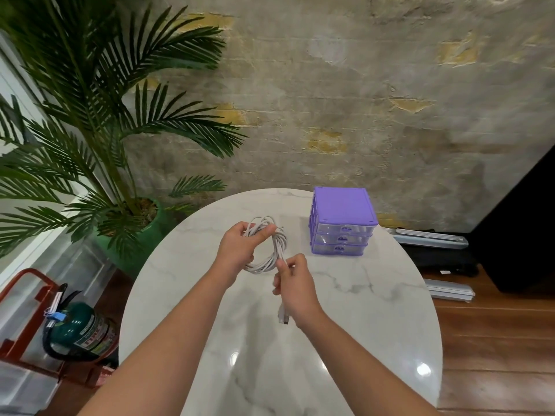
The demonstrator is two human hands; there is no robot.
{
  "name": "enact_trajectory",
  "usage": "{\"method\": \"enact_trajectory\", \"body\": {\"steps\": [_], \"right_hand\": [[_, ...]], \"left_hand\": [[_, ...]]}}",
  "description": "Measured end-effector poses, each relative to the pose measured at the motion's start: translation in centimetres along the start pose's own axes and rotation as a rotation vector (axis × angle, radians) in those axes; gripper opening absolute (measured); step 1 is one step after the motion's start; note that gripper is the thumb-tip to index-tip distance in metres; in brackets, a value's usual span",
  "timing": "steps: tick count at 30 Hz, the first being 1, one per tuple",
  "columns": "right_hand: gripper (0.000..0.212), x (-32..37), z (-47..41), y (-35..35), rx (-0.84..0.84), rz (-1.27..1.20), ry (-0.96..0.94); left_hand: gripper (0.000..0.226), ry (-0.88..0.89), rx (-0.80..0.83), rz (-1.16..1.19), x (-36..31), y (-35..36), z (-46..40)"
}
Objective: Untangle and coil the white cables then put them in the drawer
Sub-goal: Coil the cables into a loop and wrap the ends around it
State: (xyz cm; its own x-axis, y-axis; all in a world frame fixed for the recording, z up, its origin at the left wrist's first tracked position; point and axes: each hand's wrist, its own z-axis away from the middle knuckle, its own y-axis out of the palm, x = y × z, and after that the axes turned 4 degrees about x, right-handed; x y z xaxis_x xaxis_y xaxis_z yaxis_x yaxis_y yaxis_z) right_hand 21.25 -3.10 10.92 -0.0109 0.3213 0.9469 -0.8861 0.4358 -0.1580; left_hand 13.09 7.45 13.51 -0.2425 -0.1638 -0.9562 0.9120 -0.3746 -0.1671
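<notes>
A coil of white cable (271, 259) hangs above the round marble table (360, 310). My left hand (240, 250) grips the top of the coil, thumb across the loops. My right hand (295, 285) pinches the cable's loose tail just below the coil. The tail's plug ends (283, 316) dangle under my right wrist. A purple drawer unit (342, 223) with three clear drawers, all closed, stands on the table to the right of the coil.
A potted palm (99, 139) in a green pot stands left of the table. A fire extinguisher (81, 331) in a red stand sits on the floor at lower left. Grey bars and a black bag (435, 253) lie on the floor at right.
</notes>
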Motion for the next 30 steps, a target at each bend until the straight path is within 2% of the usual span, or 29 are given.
{"method": "enact_trajectory", "body": {"steps": [4,8,11,13,16,21,24,26,30], "right_hand": [[0.024,-0.4,0.1,0.0,-0.043,0.070,-0.002],[0.032,-0.1,0.3,-0.9,-0.045,0.283,-0.055],[0.027,1.0,-0.6,-1.9,-0.207,0.418,-0.307],[0.035,2.3,-1.5,-2.3,-0.179,0.601,-0.423],[0.029,3.2,-2.1,-2.3,-0.150,0.810,-0.442],[0.028,3.1,-1.7,-2.2,-0.260,0.865,-0.573],[0.027,4.2,-2.0,-2.7,-0.163,0.683,-0.388],[0.020,5.0,-2.5,-3.5,-0.101,0.596,-0.352],[0.013,6.2,-2.9,-4.8,0.024,0.660,-0.350]], "left_hand": [[0.047,-0.053,0.214,0.062,-0.5,-0.9,0.0],[0.059,-0.085,0.098,0.017,-0.6,-0.6,0.3],[0.067,-0.102,0.051,-0.005,0.2,-0.6,0.7],[0.068,-0.099,0.043,0.006,0.6,-0.5,1.1],[0.066,-0.079,0.007,-0.002,0.5,0.0,1.6],[0.063,0.029,-0.065,-0.157,0.1,0.2,1.6],[0.058,0.062,-0.031,-0.214,0.0,0.2,1.7],[0.054,0.054,-0.016,-0.187,0.1,0.1,1.7],[0.047,0.057,0.016,-0.132,-0.2,0.2,1.8]]}}
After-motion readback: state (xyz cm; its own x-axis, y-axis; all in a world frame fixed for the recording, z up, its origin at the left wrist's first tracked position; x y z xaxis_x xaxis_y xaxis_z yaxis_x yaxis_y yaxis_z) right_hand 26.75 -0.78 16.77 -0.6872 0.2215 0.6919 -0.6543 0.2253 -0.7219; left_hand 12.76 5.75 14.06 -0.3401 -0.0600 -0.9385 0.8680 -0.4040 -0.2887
